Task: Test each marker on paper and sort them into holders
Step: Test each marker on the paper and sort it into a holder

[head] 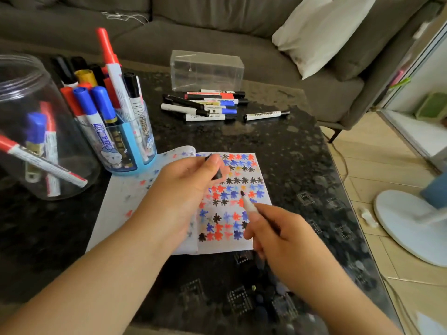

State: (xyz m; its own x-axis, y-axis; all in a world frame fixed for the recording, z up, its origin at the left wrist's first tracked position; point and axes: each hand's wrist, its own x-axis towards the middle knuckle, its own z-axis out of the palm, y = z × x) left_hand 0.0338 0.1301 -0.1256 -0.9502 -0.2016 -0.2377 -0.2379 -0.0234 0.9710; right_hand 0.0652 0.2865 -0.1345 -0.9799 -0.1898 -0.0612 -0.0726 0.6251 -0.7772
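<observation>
While the right hand grips an uncapped marker, tip just above the paper, the left hand pinches its black cap; crowded marks could mask a faint test stroke and cause mis-sorting.

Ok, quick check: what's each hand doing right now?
Left hand: fingers pinch a black marker cap above the paper.
Right hand: grips an uncapped marker, tip at the paper.
</observation>
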